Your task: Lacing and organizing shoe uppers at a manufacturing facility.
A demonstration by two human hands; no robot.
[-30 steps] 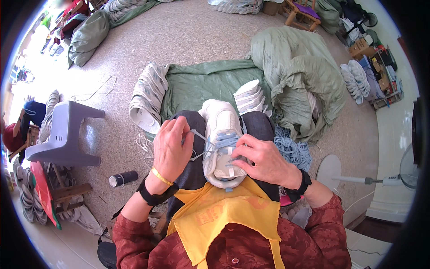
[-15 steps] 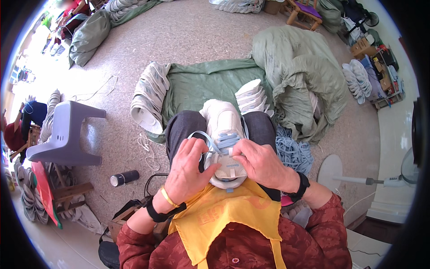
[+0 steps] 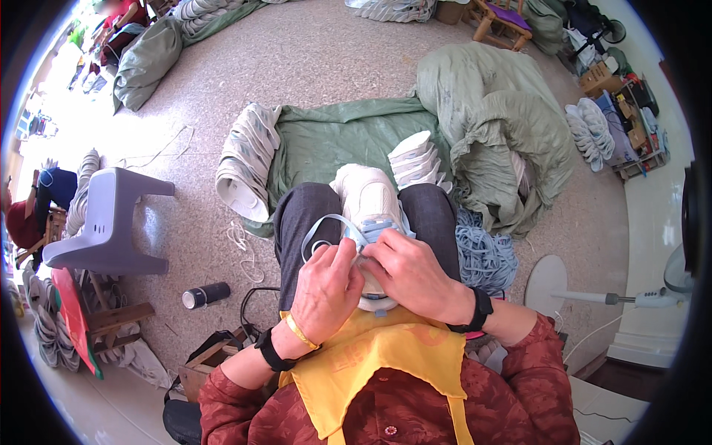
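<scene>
A white sneaker (image 3: 365,191) lies between my knees, its toe pointing away from me. Light blue shoelace (image 3: 380,225) crosses its upper, and a loose loop of it arches out to the left. My left hand (image 3: 323,288) is closed in a pinch on the lace at the left side of the shoe's opening. Fingers of my right hand (image 3: 415,276) are pinched together beside it, at the lace near the top eyelets. The two sets of fingertips almost meet, and they hide the exact grip. Both hands cover most of the tongue; the heel shows below them.
Stacked white shoe uppers (image 3: 248,159) and a smaller stack (image 3: 415,159) rest on a green cloth (image 3: 345,133). Blue laces (image 3: 486,252) lie heaped right of my knee, by a large green sack (image 3: 493,111). Leftward are a grey plastic chair (image 3: 111,222) and a dark cylinder (image 3: 206,294).
My right hand has moved left over the tongue to meet my left fingertips. My left hand has turned into a tighter pinch, and the lace loop at the left has grown wider.
</scene>
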